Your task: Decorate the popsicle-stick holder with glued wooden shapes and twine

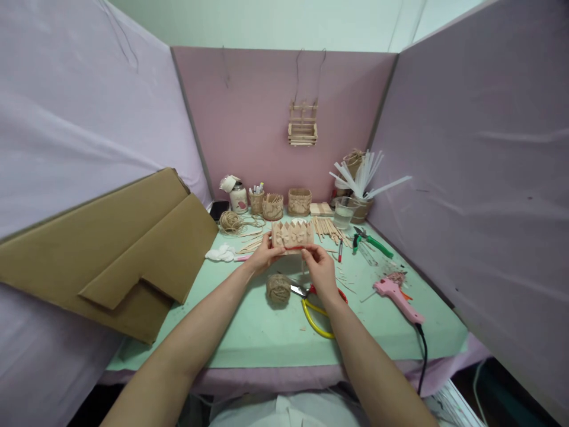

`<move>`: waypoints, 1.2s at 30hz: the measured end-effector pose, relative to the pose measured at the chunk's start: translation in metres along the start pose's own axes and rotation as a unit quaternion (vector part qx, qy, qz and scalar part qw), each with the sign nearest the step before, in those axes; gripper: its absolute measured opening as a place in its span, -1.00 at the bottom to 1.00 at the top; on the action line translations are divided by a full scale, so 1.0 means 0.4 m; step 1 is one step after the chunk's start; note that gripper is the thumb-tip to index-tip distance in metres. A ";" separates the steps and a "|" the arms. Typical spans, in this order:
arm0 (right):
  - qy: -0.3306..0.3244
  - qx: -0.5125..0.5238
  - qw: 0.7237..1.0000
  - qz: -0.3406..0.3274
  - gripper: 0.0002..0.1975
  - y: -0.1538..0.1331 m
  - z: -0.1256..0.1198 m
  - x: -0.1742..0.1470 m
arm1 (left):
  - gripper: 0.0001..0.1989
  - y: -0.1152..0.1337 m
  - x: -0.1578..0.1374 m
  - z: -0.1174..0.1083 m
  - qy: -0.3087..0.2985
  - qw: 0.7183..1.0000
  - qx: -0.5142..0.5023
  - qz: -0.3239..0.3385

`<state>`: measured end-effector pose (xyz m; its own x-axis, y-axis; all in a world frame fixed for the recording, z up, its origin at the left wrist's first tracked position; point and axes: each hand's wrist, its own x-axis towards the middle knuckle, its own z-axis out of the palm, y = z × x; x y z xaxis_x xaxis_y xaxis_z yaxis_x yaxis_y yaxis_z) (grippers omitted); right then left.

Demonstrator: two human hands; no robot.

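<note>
Your left hand (264, 256) grips the left end of the zigzag-topped craft piece (292, 235); your right hand (322, 270) pinches its lower right edge.

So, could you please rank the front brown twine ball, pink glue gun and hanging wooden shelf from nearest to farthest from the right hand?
1. Brown twine ball, left side
2. Pink glue gun, right
3. Hanging wooden shelf, far back

Forearms (207, 326) bare; pale, whitish garment (284, 410) below.
</note>
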<state>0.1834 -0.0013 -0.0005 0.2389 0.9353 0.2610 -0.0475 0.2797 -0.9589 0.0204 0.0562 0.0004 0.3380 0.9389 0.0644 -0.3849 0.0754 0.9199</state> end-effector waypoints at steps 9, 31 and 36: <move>0.078 -0.167 0.975 -0.123 -0.81 -0.013 -0.014 -0.004 | -0.27 -0.006 -0.009 0.012 -0.020 1.000 0.008 -0.013; 0.165 -0.361 0.886 -0.240 -0.91 0.009 -0.013 -0.003 | -0.29 -0.027 -0.009 0.016 -0.018 0.995 0.102 0.013; 0.168 -0.349 0.888 -0.246 -0.92 0.004 -0.014 -0.005 | -0.27 -0.028 -0.007 0.019 -0.013 0.995 0.100 0.010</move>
<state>0.1882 -0.0039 -0.0031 0.3451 0.5865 0.7328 0.7284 0.3251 -0.6032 0.0301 0.0503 -0.0072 0.3553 0.9303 0.0909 -0.2141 -0.0136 0.9767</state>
